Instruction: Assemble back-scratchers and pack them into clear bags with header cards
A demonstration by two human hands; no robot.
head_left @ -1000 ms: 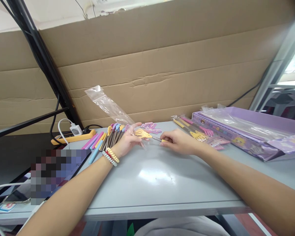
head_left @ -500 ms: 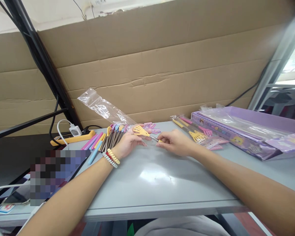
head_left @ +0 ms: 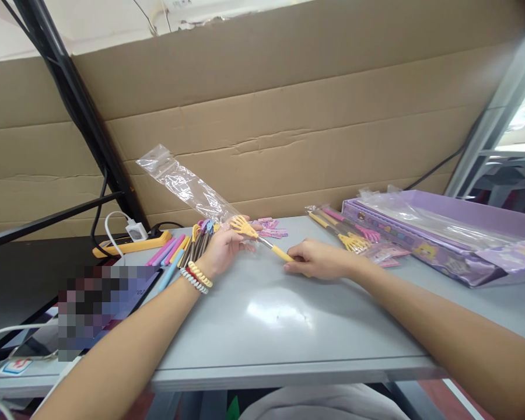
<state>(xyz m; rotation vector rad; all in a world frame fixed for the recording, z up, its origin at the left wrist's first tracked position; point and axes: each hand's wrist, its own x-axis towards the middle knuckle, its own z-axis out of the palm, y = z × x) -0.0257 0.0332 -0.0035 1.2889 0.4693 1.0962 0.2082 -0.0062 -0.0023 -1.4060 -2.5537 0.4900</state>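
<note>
A yellow back scratcher (head_left: pixel 266 242) with a hand-shaped head and a metal shaft lies slantwise between my hands. My left hand (head_left: pixel 223 249) is closed near its head, also pinching the mouth end or bottom of a long clear plastic bag (head_left: pixel 188 185); which end is hidden. That bag sticks up to the far left. My right hand (head_left: pixel 317 258) is wrapped round the yellow handle. Beside my left hand lie several back scratcher heads with dark shafts (head_left: pixel 200 245). Several coloured handle tubes (head_left: pixel 170 256) lie further left.
Small pink cards (head_left: pixel 273 227) lie behind my left hand. Bagged back scratchers (head_left: pixel 341 230) are at the right, next to a purple box (head_left: pixel 420 245) holding clear bags. A yellow power strip (head_left: pixel 131 242) stands at the left. Cardboard (head_left: pixel 266 116) closes off the back.
My right hand has moved a little right and down along the back scratcher, and more of the yellow handle shows. The clear bag's far end has risen slightly.
</note>
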